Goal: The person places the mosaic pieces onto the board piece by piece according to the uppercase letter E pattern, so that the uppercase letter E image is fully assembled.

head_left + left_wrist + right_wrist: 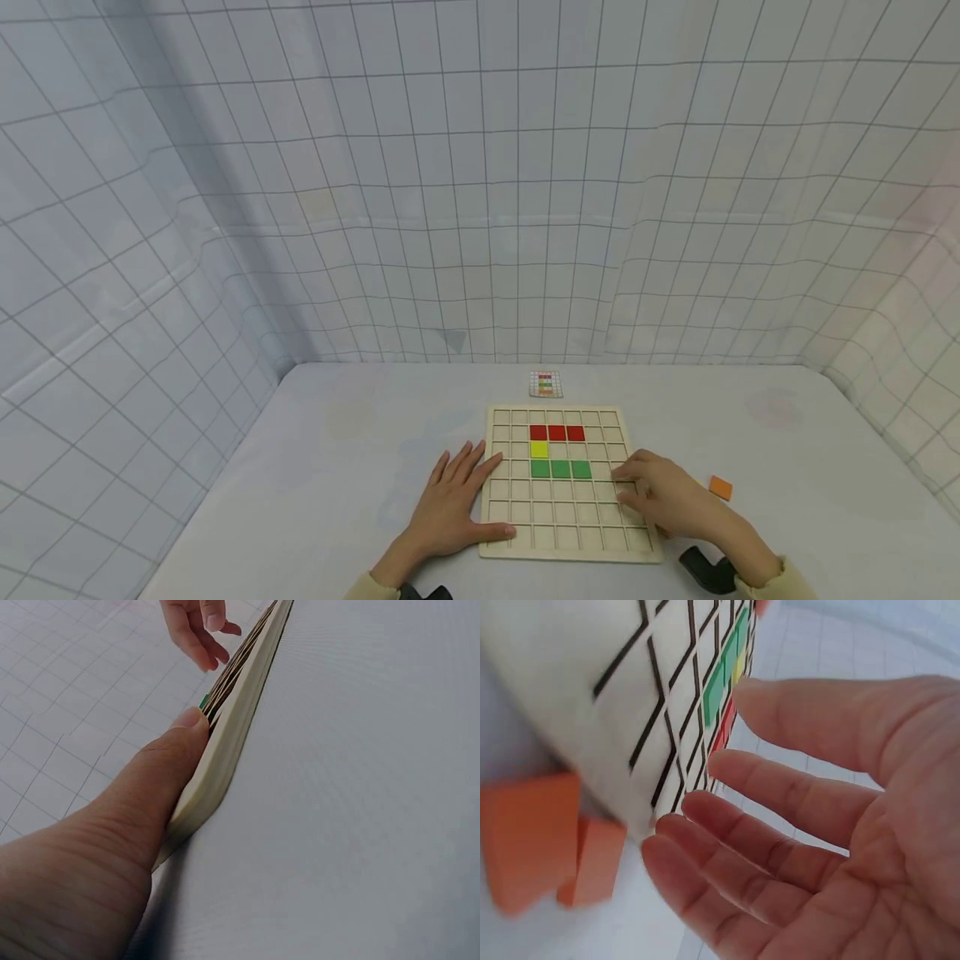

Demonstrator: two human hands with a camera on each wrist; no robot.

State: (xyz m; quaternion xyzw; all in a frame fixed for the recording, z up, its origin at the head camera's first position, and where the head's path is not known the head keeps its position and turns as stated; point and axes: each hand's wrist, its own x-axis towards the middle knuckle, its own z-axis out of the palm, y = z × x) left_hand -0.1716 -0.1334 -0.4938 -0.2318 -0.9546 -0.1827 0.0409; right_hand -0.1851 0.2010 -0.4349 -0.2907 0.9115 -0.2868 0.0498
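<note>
A wooden grid board [572,555] lies on the table with three red tiles [557,433] in a row, one yellow tile [539,450] below the leftmost, and three green tiles [560,469] below that. My left hand [450,508] rests at the board's left edge with fingers spread, its thumb [161,761] on the rim. Over the board's right side is my right hand [667,497], its fingers loosely bent and apart from the thumb. Nothing shows between them in the right wrist view. Orange tiles [532,840] lie beside the board, near that hand.
Behind the board lies a small pattern card [545,384] with a coloured grid design. A single orange tile [720,487] shows to the right of my right hand in the head view. White gridded curtains [480,208] enclose the white table [360,417] at the back and sides.
</note>
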